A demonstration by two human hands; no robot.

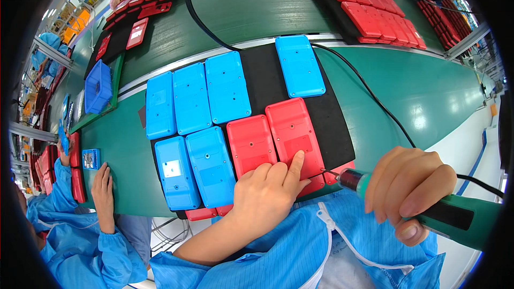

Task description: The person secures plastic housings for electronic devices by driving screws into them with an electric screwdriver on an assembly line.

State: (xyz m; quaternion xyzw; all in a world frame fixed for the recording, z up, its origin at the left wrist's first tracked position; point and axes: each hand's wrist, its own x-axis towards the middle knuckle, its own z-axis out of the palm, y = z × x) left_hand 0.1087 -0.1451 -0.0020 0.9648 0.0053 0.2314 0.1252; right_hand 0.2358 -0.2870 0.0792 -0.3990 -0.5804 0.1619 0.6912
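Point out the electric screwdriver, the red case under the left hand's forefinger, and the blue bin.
electric screwdriver [450, 217], head view, on its green body.
red case [292, 128], head view, middle of its back.
blue bin [98, 86], head view, on its side wall.

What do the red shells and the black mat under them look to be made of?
The red shells look like moulded plastic, matte to satin: soft sheen, moulded recesses and screw holes. The black mat looks like foam or rubber sheet: dull, no reflections, cut edges. Which one, I cannot tell.
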